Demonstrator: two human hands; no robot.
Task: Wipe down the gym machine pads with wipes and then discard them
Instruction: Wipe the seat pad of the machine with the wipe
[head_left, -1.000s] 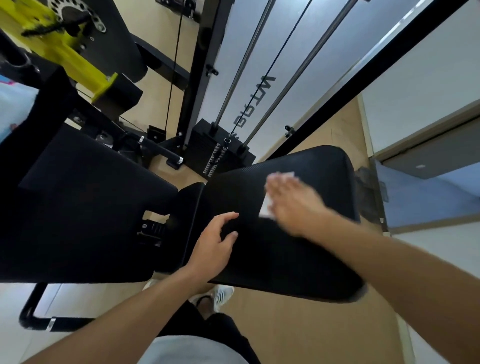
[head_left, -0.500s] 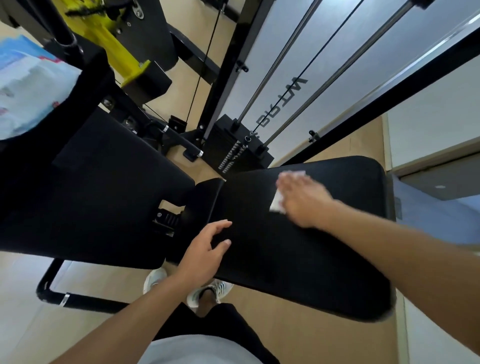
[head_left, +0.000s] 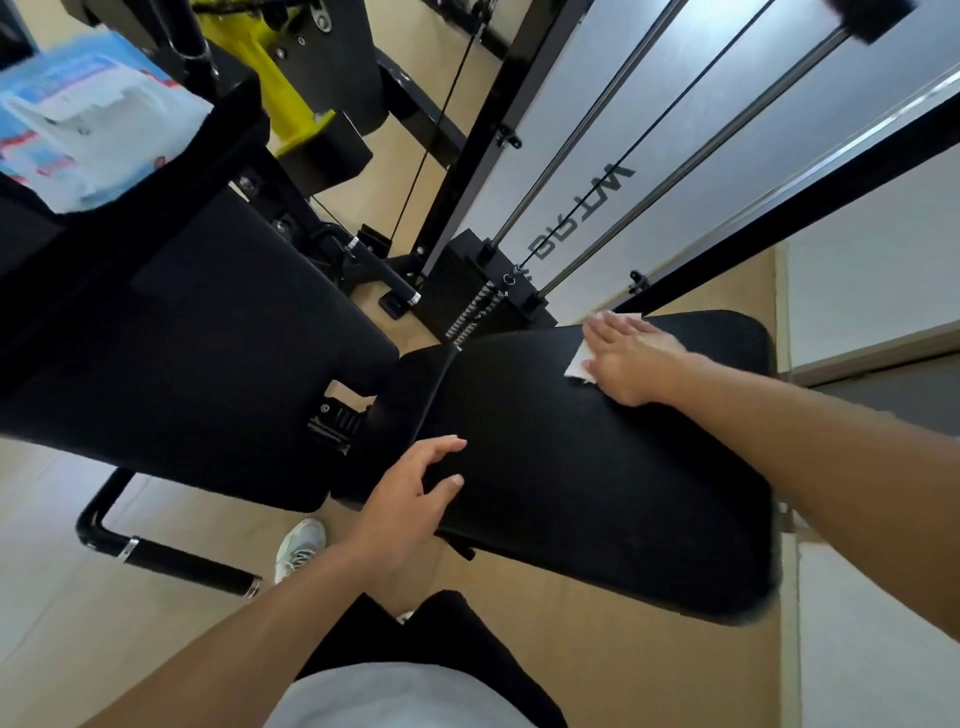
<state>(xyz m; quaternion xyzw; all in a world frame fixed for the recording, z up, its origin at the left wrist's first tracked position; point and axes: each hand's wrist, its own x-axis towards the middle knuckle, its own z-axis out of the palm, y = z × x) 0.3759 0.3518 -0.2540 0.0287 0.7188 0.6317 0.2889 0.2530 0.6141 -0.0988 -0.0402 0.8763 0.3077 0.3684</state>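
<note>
Right hand (head_left: 631, 358) pressing wipe (head_left: 577, 365), panel lettering (head_left: 576, 215) possibly "WT98"

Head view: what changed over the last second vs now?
The right hand, flat on the white wipe, slid it across the black pad toward the pad's far edge by the weight stack. Nothing was picked up or let go. The left hand stays on the pad's near corner, fingers spread, holding nothing. The wipes pack is unmoved; the camera shifted.

Tan floor (head_left: 130, 639); grey wall panel (head_left: 561, 104); black frame post (head_left: 483, 135); weight stack (head_left: 467, 291).
</note>
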